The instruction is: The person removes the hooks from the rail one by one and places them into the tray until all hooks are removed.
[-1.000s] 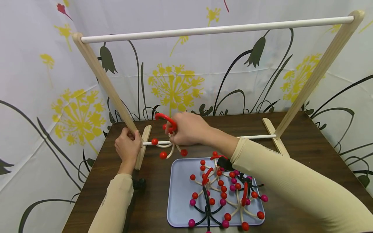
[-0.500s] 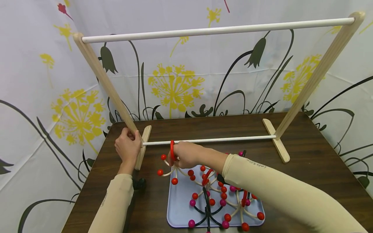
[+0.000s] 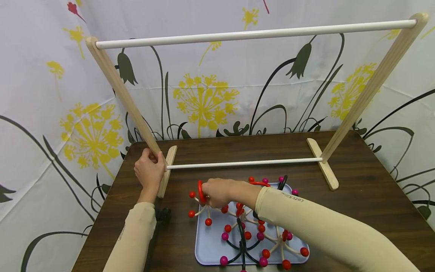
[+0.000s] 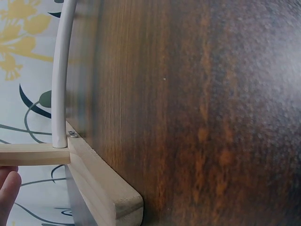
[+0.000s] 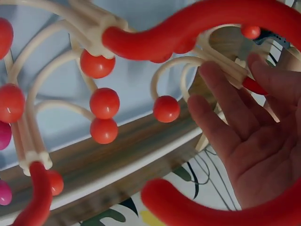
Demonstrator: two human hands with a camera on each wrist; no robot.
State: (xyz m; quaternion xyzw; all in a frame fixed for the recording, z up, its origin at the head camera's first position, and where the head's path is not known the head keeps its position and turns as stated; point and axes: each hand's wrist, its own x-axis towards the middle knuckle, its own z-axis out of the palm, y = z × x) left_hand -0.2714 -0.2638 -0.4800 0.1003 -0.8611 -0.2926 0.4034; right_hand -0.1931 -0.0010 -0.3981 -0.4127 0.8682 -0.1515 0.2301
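Observation:
My left hand (image 3: 149, 172) grips the lower end of the left wooden post (image 3: 130, 107), beside its foot; the left wrist view shows only fingertips (image 4: 9, 188) at the post. Over the far left corner of the blue-grey tray (image 3: 205, 245), my right hand (image 3: 219, 192) pinches the stem of a beige branching piece with red balls and a red curved hook (image 3: 201, 193). In the right wrist view its beige stem (image 5: 228, 66) lies between thumb and fingers. Several similar pieces lie in the tray, among them a black one with magenta balls (image 3: 242, 241).
A white lower rod (image 3: 244, 164) joins the feet of the stand, and a thicker white rod (image 3: 255, 35) spans its top. The right post (image 3: 370, 88) rises from another foot (image 3: 323, 164). Behind the brown table (image 3: 272, 145) hangs a flower-printed curtain (image 3: 217, 60).
My right hand has brought the red-hooked piece down and toward me, from the lower rod to the tray's far left corner. My left hand stays on the post.

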